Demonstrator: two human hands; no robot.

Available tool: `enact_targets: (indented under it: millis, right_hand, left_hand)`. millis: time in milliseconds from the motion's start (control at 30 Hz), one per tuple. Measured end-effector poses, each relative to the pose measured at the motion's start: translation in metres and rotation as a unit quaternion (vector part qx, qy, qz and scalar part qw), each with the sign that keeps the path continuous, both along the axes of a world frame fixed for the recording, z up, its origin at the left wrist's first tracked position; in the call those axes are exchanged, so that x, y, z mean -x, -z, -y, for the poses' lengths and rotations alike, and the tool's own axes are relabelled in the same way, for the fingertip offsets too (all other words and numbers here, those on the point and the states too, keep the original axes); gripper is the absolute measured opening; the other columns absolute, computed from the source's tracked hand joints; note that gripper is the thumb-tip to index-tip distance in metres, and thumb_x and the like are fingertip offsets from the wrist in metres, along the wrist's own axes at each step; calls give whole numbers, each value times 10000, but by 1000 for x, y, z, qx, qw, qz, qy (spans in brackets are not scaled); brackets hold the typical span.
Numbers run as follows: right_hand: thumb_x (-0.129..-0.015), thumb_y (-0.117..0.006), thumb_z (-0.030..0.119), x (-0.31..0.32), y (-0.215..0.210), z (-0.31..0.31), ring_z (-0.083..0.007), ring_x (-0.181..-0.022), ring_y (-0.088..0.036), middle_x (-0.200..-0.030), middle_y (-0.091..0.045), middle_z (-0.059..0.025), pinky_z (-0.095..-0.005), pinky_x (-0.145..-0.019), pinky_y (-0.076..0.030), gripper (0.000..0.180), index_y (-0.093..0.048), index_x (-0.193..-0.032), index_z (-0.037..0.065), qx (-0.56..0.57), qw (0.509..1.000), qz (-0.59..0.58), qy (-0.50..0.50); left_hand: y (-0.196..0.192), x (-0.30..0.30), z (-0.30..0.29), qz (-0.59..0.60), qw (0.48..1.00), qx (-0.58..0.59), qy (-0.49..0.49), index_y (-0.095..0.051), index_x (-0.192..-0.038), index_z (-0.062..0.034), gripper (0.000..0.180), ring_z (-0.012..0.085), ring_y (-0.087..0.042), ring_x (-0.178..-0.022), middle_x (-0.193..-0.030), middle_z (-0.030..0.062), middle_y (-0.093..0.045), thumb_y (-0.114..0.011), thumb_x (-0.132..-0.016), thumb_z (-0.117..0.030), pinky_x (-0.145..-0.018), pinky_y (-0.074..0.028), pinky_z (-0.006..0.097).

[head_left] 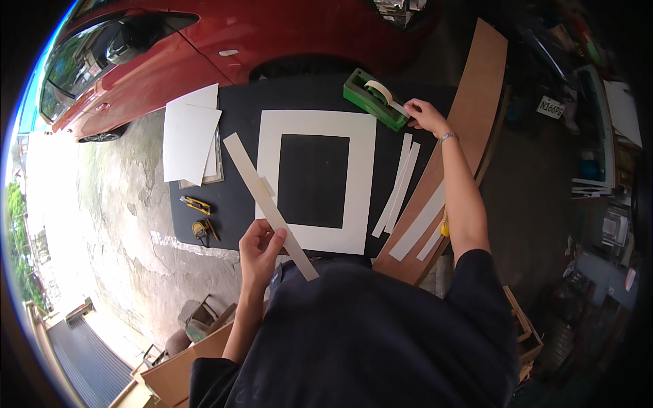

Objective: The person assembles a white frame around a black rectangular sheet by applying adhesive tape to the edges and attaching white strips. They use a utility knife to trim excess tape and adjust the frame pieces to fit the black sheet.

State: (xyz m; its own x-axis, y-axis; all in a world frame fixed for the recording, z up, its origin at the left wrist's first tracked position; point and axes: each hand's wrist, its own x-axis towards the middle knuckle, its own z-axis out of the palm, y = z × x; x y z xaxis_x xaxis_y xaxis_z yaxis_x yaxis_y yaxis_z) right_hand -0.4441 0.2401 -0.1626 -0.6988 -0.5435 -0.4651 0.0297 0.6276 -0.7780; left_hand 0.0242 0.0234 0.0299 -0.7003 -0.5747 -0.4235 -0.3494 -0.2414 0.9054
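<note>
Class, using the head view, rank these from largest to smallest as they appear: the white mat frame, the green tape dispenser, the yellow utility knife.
1. White mat frame
2. Green tape dispenser
3. Yellow utility knife

All lie on one dark tabletop, so the order looks safe.

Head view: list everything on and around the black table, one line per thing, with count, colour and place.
Mat frame: one, white, centre of the black table.
Tape dispenser: one, green, far edge of the table.
Long strip: one, off-white, lying slantwise over the frame's left side.
Short strips: two, white, right of the frame.
Sheets: a few, white, table's left end.
Utility knife: one, yellow, near left corner.
Tape measure: one, yellow and black, beside the knife.
Board: one, brown, right of the table.
Car: one, red, beyond the table.
Left hand: holds the long strip.
Right hand: at the dispenser's tape end.
</note>
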Motion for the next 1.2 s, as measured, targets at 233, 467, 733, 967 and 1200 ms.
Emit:
enact_targets:
  millis: [233,467,733,967,1200]
  right_hand:
    - [-997,-689,252,30,5,-8,-199,-942,-723,-1132,-714,-72,-376,-919,-562,207,-702,-1098,71,72,971,226,20]
    - [-893,-758,140,-2,51,-44,-339,-998,-668,-1159,-667,-151,-401,-872,-541,140,-698,-879,15,58,901,-426,-55]
    - [-933,-713,86,-100,-17,-42,-168,-658,-623,-829,-701,-99,-331,-614,-506,132,-784,-1019,16,73,966,-210,135]
    - [-942,-739,72,-274,-175,16,-76,-749,-680,-861,-727,-33,-225,-663,-541,95,-716,-1002,2,253,956,127,83]
    - [-952,-735,109,-313,-222,46,-113,-675,-688,-821,-732,-67,-258,-596,-557,146,-713,-976,-34,188,977,69,71]
  left_hand:
    - [1,26,-27,3,999,-31,-32,-604,-1076,40,135,148,-705,-846,-962,75,-680,-641,-1002,-67,-687,-615,304]
    - [12,65,-20,13,999,-8,-44,-603,-1107,24,163,145,-690,-869,-988,76,-686,-651,-1000,-90,-705,-604,289]
    - [-3,80,-16,-1,999,-35,-13,-574,-1169,-36,199,148,-710,-916,-1048,84,-686,-650,-1000,-108,-709,-639,291]
    - [-5,80,-27,-38,998,-31,29,-575,-1185,4,211,138,-718,-872,-1002,93,-689,-641,-999,-72,-683,-655,282]
    - [-25,59,-17,-98,993,-32,58,-560,-1190,44,218,138,-715,-868,-974,103,-688,-624,-998,-37,-718,-662,308]
